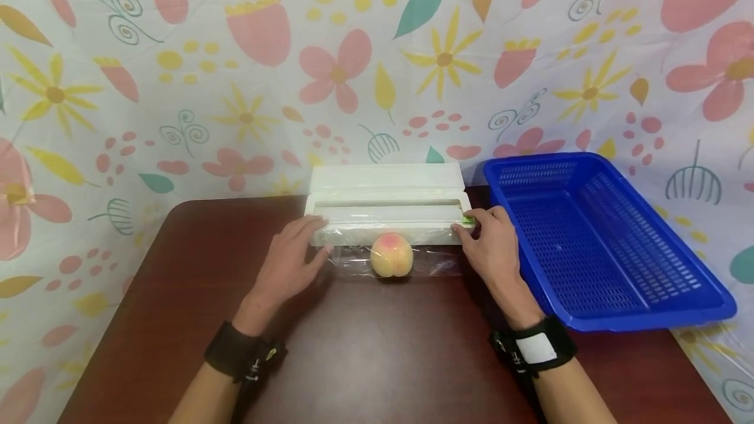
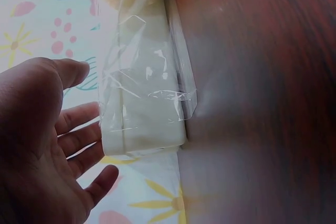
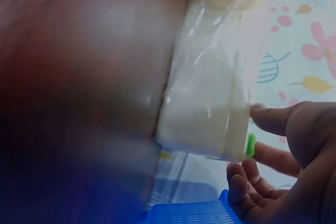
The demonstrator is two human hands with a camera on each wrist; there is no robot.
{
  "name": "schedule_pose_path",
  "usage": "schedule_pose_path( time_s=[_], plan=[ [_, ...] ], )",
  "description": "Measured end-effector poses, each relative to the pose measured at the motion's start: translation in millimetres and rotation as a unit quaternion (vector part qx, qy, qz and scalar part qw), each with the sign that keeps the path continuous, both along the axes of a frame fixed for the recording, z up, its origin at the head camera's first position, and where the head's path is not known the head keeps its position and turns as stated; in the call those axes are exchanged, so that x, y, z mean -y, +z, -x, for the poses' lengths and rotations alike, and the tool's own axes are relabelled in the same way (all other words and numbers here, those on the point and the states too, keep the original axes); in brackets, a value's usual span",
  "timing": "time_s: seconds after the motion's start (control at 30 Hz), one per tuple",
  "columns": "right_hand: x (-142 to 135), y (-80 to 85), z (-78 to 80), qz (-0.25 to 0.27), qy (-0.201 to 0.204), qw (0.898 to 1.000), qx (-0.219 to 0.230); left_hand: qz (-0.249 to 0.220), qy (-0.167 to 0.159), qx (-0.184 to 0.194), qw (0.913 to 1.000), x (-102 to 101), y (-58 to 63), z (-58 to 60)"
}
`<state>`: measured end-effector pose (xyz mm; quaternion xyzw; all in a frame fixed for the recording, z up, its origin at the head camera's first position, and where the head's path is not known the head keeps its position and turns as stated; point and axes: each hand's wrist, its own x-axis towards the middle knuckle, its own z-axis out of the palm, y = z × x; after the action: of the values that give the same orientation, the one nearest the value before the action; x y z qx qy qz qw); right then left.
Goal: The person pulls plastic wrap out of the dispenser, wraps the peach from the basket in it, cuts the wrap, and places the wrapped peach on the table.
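Note:
A white cling film dispenser box (image 1: 385, 234) lies at the back of the table with its lid (image 1: 385, 178) raised. Clear plastic film (image 1: 353, 262) hangs over its front edge onto the table. A peach (image 1: 391, 255) sits on the film, in front of the box. My left hand (image 1: 292, 255) is at the box's left end; its fingers are spread in the left wrist view and hold nothing. At the right end, my right hand (image 1: 490, 245) touches the green slider (image 3: 251, 145) with a straight index finger. The thumb touches the box's edge.
A blue plastic basket (image 1: 595, 247) stands on the right of the brown table (image 1: 377, 358), close to my right forearm. Behind the table hangs a flower-patterned cloth (image 1: 336, 70). Each wrist wears a black strap (image 1: 235, 349).

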<state>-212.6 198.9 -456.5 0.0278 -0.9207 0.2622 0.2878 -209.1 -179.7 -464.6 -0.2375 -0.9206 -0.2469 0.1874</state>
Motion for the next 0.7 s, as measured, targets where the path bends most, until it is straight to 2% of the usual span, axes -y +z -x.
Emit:
schedule_pose_path(
  time_s=[0.43,0.7],
  plan=[
    [5,16.7,6.1,-0.012,-0.028,0.994,0.107,0.011,0.012,0.016,0.9997,-1,-1.7,-1.6],
    [9,18.9,12.9,-0.013,-0.021,0.993,0.116,0.010,0.000,0.013,0.9999,-1,-2.0,-0.4]
  ],
)
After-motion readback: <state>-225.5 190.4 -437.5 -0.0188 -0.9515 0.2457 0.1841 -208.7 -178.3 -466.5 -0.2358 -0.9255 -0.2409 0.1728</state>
